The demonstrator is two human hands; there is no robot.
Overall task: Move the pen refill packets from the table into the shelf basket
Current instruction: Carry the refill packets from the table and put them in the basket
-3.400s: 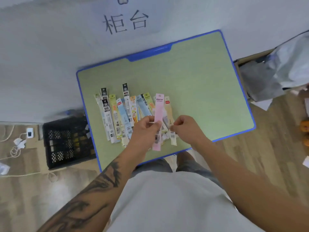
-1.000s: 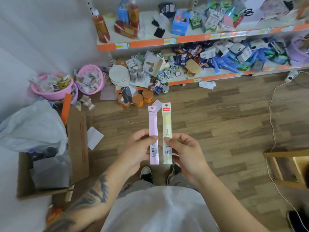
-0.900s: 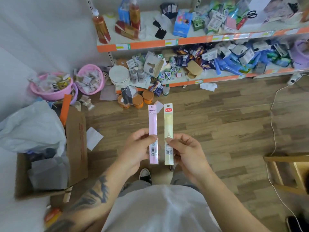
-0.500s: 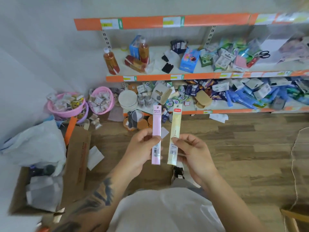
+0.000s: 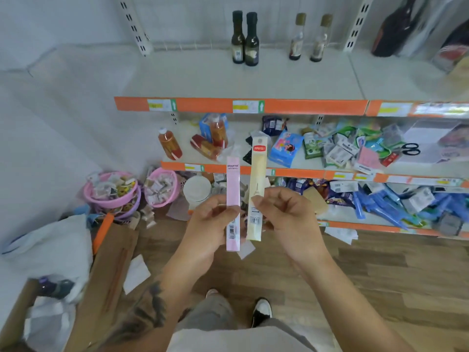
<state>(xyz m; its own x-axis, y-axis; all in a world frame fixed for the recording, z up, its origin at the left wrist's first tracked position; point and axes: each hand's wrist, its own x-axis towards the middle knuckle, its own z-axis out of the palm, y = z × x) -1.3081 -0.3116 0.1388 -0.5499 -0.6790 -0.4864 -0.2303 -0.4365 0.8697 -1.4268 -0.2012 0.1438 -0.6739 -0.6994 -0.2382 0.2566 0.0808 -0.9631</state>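
Pink packet (image 5: 233, 189) left hand (image 5: 208, 224), cream packet (image 5: 256, 189) right hand (image 5: 289, 219), cluttered shelves (image 5: 253, 105) ahead

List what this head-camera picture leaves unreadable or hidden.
- Pink packet: small print blurred; middle hidden by left hand.
- Cream packet: lower print too small; right hand covers one edge.
- Pink baskets: contents too small to identify.
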